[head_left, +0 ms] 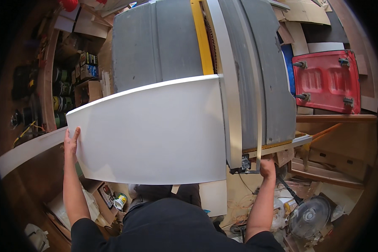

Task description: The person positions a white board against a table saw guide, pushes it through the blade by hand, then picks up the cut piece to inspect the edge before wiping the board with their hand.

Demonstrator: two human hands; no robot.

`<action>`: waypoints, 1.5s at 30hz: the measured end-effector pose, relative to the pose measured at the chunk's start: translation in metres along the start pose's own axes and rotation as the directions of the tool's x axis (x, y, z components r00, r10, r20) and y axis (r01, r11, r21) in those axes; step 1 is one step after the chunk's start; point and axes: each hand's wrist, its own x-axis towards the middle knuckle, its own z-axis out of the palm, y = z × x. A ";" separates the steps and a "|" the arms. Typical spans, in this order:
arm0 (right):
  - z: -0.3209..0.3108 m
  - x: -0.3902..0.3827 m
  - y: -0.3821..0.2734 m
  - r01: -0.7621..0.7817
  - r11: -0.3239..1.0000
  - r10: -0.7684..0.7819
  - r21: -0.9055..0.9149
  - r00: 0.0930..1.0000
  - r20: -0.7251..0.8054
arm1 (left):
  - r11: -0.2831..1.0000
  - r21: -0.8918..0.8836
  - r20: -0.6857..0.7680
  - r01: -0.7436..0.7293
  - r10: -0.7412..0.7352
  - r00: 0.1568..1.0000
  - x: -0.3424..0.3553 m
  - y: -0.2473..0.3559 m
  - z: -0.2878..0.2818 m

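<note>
White board (151, 130) lies over the near end of the grey desk (176, 46), between the left hand (72, 141) and the right hand (268, 168), its right edge close along a metal rail (231, 96). From here I see the left hand gripping the board's left edge, thumb on top; the right is at the rail's near end, fingers hidden, so I can't tell whether it's closed. I'd hold the board flat, pressing it evenly toward that rail. Beyond the hands sits a yellow strip (201, 38).

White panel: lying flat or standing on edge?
Lying flat: the white panel shows its broad face upward, covering part of the grey tabletop, left hand at its left edge.
</note>
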 end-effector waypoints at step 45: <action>0.017 -0.001 0.019 -0.029 0.952 0.068 0.306 0.990 -0.120 | 0.996 0.031 -0.017 -0.077 0.078 0.997 0.005 -0.003 0.000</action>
